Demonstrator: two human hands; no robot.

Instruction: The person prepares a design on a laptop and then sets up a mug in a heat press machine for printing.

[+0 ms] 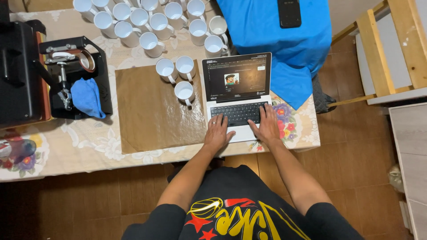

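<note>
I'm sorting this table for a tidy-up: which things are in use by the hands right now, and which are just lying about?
In use:
- laptop, with left hand and right hand on its keyboard

Lying about:
- white mugs
- brown sheet
- mug press with blue cloth
- black phone on blue fabric

A small silver laptop computer with a black keyboard [237,103] lay open under both hands, its lid tilted back and its lit screen showing a dark window with a small cartoon picture. The left hand [218,132] rested flat on the pale palm rest at the keyboard's near left corner, fingers spread onto the lowest keys. The right hand [267,123] lay on the keyboard's right end, fingertips on the keys. The laptop sat square to the person, at the near edge of the bench, its screen beyond the fingertips.
</note>
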